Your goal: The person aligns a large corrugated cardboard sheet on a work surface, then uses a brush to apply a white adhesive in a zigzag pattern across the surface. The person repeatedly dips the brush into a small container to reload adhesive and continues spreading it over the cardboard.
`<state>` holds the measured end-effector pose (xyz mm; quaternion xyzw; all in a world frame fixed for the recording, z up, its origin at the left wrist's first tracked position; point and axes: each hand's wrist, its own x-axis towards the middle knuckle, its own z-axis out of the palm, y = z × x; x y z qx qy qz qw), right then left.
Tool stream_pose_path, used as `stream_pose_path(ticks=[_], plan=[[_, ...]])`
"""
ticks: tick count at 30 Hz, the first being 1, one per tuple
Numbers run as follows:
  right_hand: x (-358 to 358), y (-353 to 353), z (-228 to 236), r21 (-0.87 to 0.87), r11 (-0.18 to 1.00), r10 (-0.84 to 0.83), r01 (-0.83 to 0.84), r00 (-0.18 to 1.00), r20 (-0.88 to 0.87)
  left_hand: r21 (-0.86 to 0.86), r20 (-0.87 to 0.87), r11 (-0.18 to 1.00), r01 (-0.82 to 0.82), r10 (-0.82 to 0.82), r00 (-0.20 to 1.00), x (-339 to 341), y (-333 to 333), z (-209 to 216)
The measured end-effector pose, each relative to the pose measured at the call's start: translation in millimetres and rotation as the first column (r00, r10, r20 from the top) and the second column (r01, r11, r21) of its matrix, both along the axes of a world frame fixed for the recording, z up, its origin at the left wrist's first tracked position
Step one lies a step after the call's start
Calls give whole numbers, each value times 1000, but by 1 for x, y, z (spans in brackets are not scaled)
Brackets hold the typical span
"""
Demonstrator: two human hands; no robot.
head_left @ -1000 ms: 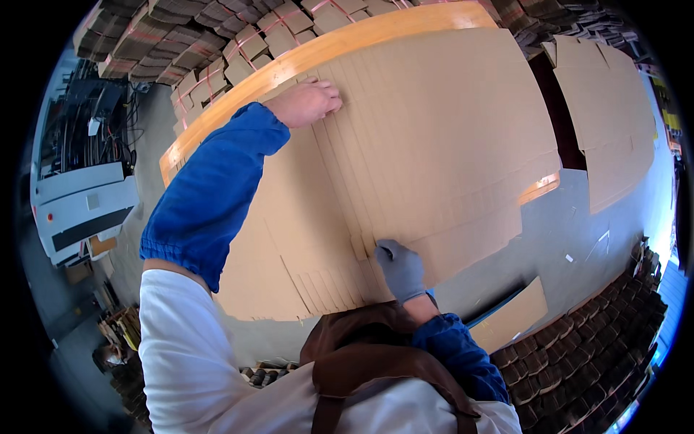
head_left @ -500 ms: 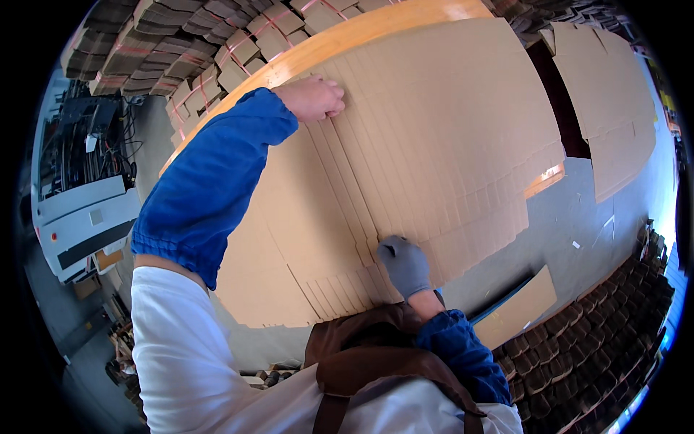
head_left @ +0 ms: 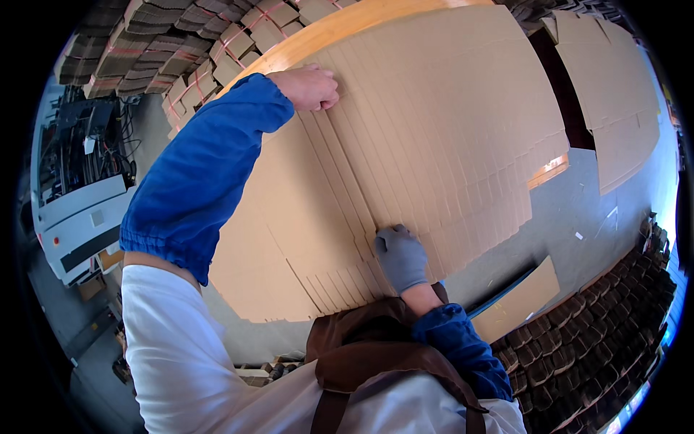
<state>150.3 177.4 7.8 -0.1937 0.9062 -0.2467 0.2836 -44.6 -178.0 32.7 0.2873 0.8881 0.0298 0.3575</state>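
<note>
- Evidently the largest thing on my feed was the wooden worktop (head_left: 332,35), its orange rim curving from eleven to twelve o'clock beyond the cardboard.
- On it I had the big spread of brown cardboard (head_left: 463,108), lying flat across the centre and reaching from one o'clock round to seven, its near side close to the brown apron (head_left: 361,369). I could not tell whether it was one creased board or two overlapping sheets.
- A smaller cardboard piece (head_left: 614,94) lay apart at two o'clock, across a dark gap.
- The bare left hand (head_left: 309,87) sat between eleven and twelve, on the far end of the cardboard. Its fingers were curled under; I could not tell whether they pinched an edge or only pressed.
- The right hand (head_left: 401,257), in a grey glove, rested near four o'clock by the lower end of the same line, loosely fisted, its fingertips hidden from me. Whether it gripped anything I could not tell.
- Smallest was the long raised edge (head_left: 352,181) slanting between the two hands, with narrow parallel creases beside it. I judged the step in hand to be steadying and squaring that edge at both ends. The next move, I reckoned, called for both hands working together at an even pace, since uneven pressure might skew the line or buckle the board.
</note>
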Motion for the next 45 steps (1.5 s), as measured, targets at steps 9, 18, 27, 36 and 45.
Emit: stream_pose_path(ticks=[9,18,27,36,45], plan=[[-2,-5,-4,75,995,70,-65,995,-65,-15,28,1000,3,-2,1000,-7,4,1],[-1,-5,-7,86,995,56,-52,998,-42,-27,49,1000,1,0,999,-9,11,4],[0,-7,-6,83,995,60,-53,994,-86,-35,-68,999,-10,8,998,2,10,4],[1,-8,-7,50,997,61,-56,993,-99,-10,-110,997,-78,77,991,9,8,0],[0,-6,-8,58,995,84,-80,993,-78,-9,-92,998,-61,60,994,6,7,-5]])
